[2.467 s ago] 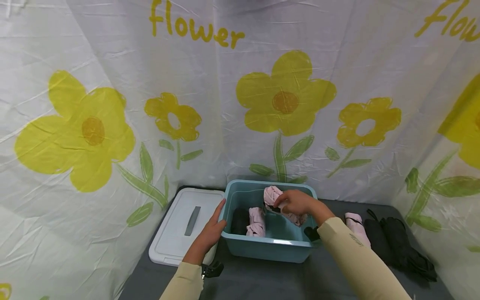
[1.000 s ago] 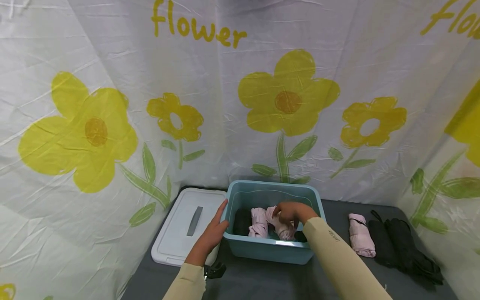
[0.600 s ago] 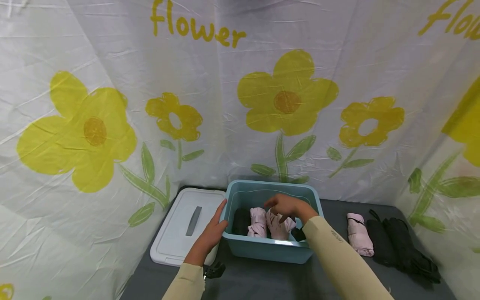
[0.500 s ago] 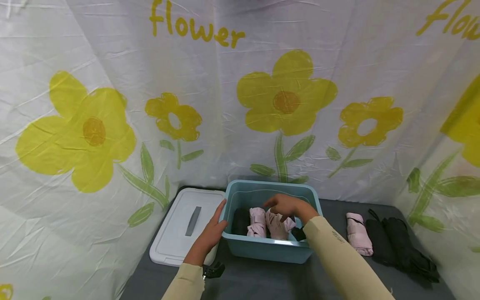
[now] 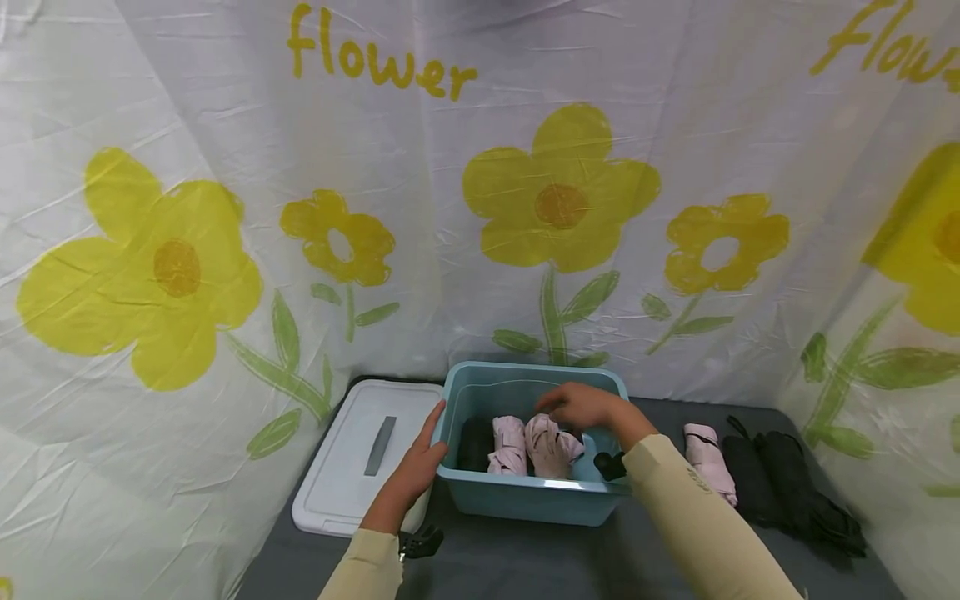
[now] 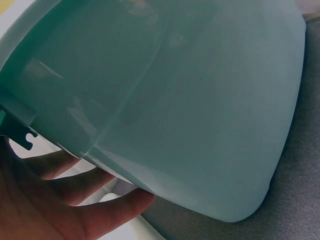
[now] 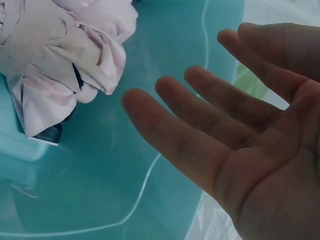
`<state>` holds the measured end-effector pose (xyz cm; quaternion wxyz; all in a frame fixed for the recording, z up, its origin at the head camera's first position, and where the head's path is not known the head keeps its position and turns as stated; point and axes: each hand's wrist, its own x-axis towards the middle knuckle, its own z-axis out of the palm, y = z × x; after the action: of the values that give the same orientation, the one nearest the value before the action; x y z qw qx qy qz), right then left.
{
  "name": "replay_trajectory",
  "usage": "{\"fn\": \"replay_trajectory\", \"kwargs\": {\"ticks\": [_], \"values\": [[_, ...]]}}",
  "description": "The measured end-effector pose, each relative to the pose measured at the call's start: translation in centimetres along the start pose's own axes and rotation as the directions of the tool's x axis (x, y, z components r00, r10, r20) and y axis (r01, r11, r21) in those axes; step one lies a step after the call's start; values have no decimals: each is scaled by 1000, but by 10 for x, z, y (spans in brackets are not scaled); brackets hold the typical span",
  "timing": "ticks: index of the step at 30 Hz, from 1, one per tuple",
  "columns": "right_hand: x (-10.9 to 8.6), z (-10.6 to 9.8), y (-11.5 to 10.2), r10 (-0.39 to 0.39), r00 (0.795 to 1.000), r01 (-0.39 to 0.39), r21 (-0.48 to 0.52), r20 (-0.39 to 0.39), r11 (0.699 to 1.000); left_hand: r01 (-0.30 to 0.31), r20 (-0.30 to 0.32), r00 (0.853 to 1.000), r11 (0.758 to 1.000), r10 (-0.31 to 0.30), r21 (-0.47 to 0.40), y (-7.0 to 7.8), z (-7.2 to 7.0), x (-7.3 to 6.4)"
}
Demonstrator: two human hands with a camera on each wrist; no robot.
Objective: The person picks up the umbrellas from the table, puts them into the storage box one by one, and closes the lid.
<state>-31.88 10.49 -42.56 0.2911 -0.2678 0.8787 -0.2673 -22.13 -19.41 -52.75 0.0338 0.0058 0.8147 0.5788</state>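
Note:
Inside the light-blue plastic bin (image 5: 525,500), a pink compact umbrella (image 5: 508,446) lies between a black rolled one (image 5: 474,446) and a second, looser pink umbrella (image 5: 546,450). My right hand (image 5: 581,408) hovers just above and beside that looser umbrella. In the right wrist view, its fingers (image 7: 195,135) are spread and apart from the pink cloth (image 7: 65,65). My left hand (image 5: 412,471) rests against the bin's left side. Its fingers (image 6: 115,212) lie nearly straight along the bin wall (image 6: 200,115) in the left wrist view.
A white lid (image 5: 345,467) with a grey handle lies left of the bin. To the right, another pink umbrella (image 5: 708,462) and black umbrellas (image 5: 798,492) lie on the dark grey tabletop (image 5: 517,558). A flower-printed curtain (image 5: 435,292) hangs behind.
My right hand has lowered the looser pink umbrella into the bin beside the other pink one, let it go and risen slightly off it. The left hand has stayed at the bin's side.

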Motion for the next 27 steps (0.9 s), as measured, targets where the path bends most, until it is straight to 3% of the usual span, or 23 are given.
{"fn": "replay_trajectory", "kwargs": {"ticks": [11,27], "values": [[-12,-3,8,-95,994,90,-91,-50,992,4,2,1000,1000,-4,-26,0,0,0],[-32,-3,4,-134,986,129,-58,-97,990,5,12,1000,1000,-5,-23,-2,-1,1]]}}
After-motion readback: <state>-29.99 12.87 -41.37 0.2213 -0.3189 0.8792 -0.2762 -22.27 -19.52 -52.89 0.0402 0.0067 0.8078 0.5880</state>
